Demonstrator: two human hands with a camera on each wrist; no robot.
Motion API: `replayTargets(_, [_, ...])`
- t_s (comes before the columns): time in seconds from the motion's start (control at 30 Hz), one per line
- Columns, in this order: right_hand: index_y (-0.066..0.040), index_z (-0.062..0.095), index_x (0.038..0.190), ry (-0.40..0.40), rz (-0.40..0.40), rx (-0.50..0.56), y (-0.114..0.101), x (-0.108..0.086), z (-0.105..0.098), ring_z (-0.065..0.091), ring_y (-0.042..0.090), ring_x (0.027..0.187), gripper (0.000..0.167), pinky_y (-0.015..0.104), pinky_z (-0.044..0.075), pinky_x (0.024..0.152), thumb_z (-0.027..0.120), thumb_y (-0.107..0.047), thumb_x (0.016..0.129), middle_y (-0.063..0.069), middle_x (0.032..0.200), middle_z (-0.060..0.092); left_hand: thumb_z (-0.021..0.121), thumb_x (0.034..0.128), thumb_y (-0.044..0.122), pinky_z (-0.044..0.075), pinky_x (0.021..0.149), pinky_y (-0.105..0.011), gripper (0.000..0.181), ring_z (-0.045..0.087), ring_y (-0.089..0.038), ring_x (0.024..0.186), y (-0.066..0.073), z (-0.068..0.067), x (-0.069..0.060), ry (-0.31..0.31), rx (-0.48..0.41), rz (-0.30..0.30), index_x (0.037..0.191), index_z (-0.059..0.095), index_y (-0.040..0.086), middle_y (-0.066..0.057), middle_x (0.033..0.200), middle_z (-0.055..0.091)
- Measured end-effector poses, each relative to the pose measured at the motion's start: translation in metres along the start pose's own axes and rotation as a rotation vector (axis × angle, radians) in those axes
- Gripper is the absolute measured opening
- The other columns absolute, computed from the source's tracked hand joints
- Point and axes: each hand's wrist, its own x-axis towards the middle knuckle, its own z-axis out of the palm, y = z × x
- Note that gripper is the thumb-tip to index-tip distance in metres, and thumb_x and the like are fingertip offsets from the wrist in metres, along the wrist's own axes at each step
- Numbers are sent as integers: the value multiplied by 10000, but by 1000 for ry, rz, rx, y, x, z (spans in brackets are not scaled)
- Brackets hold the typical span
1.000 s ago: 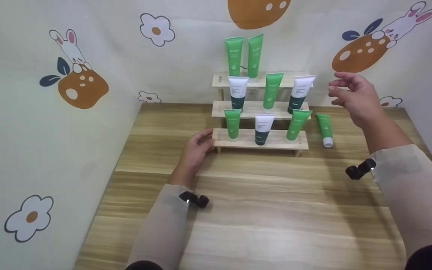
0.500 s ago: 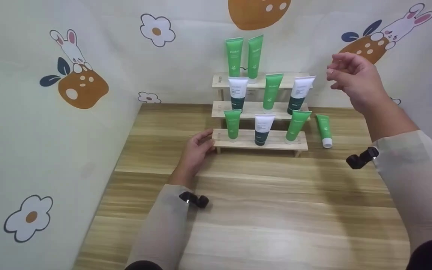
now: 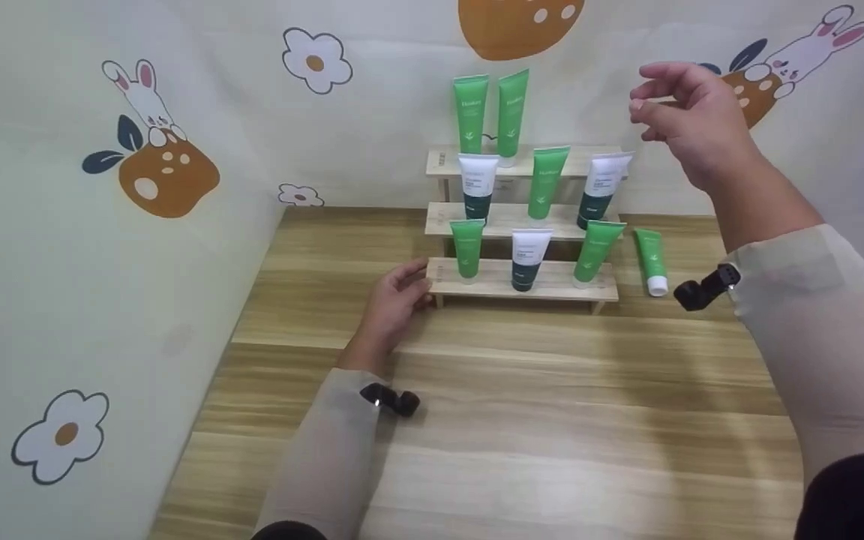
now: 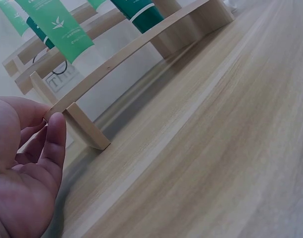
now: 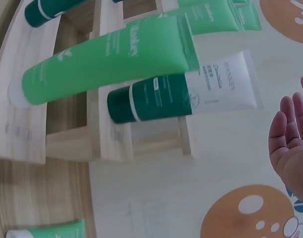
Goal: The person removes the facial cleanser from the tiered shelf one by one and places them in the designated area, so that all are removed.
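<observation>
A three-tier wooden display rack (image 3: 561, 285) stands on the table and bears several squeeze tubes, all upright on their caps. My left hand (image 3: 396, 301) pinches the left end of its lowest board; thumb and forefinger meet at the board's corner in the left wrist view. My right hand (image 3: 698, 124) hovers in the air, right of the top tier, fingers loosely bent and holding nothing. Two green tubes (image 3: 471, 112) occupy the top tier's left part. The middle tier carries a white-and-dark-green tube (image 5: 166, 96) at its right. A green tube (image 3: 652, 259) lies on the table right of the rack.
Behind the rack rises a pale cloth wall (image 3: 372, 135) printed with rabbits, fruit and flowers. More of this cloth borders the left and right sides. The wood-grain table (image 3: 522, 405) extends in front of the rack.
My right hand has risen and shifted slightly left, from above the lying tube to beside the top tier's height. The left hand keeps its place on the rack, and the tubes stay put.
</observation>
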Motion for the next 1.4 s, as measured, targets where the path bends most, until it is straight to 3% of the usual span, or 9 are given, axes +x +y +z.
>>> replayTargets(0.27, [-161,634,1431,-26,-23,36,-17,10,21,671,182,1072,569,195,592,869,856,-259,917,6,1214,664,691,1016,62,630,898,-254,424,704,-178,1107,0,1,-1,14,44,7,1439,658,83,-126,1454,676])
replayTargets(0.6, [-147,629,1424,-99,-62,46,-38,25,51,689,194,1114,507,216,602,937,815,-178,953,17,1219,652,688,1020,64,625,874,-237,429,706,-139,1026,0,1,-2,15,31,27,1447,656,78,-139,1476,663])
replayTargets(0.87, [-140,626,1406,-143,-17,56,-38,36,71,686,200,1136,487,250,602,964,811,-175,957,20,1232,652,691,1023,92,633,929,-270,424,716,-170,1110,0,0,-2,7,59,17,1445,659,106,-101,1497,652])
replayTargets(1.17, [-196,599,1454,-185,53,-64,-33,45,87,637,188,1271,501,371,523,1193,779,-214,987,32,1417,649,693,1015,77,634,959,-284,432,714,-187,1138,-3,-1,-1,5,40,16,1446,655,96,-96,1507,645])
replayTargets(1.4, [-240,535,1525,-193,61,-199,-32,52,101,629,198,1315,503,379,530,1190,690,-206,1048,37,1478,637,696,1020,92,634,929,-271,423,711,-175,1098,-3,0,-1,9,62,36,1441,658,87,-114,1454,680])
